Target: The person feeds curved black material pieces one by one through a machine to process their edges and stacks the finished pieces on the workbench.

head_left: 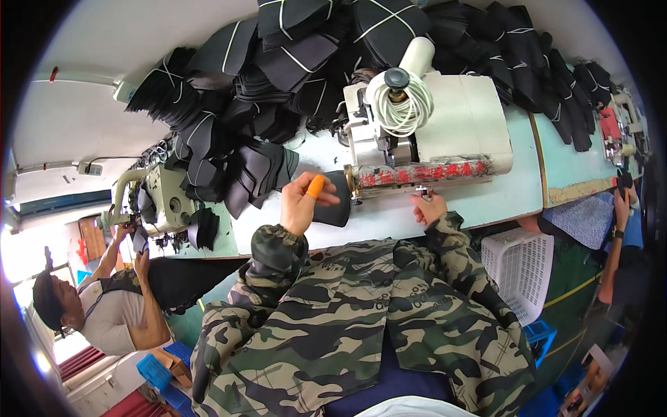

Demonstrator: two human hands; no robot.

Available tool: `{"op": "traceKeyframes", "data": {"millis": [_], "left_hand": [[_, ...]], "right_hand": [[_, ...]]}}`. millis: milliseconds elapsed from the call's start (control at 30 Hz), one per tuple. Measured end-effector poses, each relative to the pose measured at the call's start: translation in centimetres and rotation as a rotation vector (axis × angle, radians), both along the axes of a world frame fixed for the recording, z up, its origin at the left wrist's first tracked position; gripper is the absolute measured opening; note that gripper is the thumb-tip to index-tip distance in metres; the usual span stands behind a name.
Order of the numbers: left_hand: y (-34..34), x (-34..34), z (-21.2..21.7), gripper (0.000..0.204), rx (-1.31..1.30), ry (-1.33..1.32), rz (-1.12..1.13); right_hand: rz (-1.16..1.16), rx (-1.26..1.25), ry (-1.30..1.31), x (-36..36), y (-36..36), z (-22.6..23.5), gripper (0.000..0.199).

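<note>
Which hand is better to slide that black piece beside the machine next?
Probably the left hand. It's right by the black piece, though I can't tell if it's gripping it. The right hand is farther from it, near a small metal part on the white machine.

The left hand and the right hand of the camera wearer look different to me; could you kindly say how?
The left hand wears an orange finger cover; the right hand shows none. The left hand is at a dark flat piece, whereas the right hand is by a small metal fitting below the machine arm. Both emerge from camouflage sleeves.
</note>
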State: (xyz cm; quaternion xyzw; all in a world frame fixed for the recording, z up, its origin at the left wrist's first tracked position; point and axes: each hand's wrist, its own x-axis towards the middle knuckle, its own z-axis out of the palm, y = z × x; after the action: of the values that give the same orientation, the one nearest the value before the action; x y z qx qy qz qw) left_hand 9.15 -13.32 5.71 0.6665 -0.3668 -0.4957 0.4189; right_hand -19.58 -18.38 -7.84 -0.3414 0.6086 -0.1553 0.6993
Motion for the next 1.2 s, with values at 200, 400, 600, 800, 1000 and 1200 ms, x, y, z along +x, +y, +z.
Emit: {"op": "traceKeyframes", "data": {"millis": [200,400,600,800,1000,1200], "left_hand": [[1.5,-0.8,1.0,0.019,0.049,0.280,0.090],[-0.2,1.9,-3.3,0.040,-0.113,-1.054,-0.410],[-1.5,3.7,-4.9,0.046,-0.246,-1.264,-0.606],[2.8,-1.1,-1.7,0.049,-0.288,-0.824,-0.685],[3.8,-0.6,-1.0,0.052,-0.222,-0.805,-0.899],[4.4,-1.3,-2.0,0.046,-0.206,-0.871,-0.854]], "right_hand": [[0.283,-0.243,0.124,-1.7,4.0,-0.3,0.029],[0.490,-0.493,-0.122,5.4,3.2,7.5,0.023],[0.400,-0.474,-0.057,6.2,3.9,7.8,0.024],[0.419,-0.931,0.049,11.4,6.4,12.9,0.015],[0.580,-0.843,0.070,11.8,8.6,11.5,0.015],[0.626,-0.878,0.212,12.2,7.9,8.9,0.014]]}}
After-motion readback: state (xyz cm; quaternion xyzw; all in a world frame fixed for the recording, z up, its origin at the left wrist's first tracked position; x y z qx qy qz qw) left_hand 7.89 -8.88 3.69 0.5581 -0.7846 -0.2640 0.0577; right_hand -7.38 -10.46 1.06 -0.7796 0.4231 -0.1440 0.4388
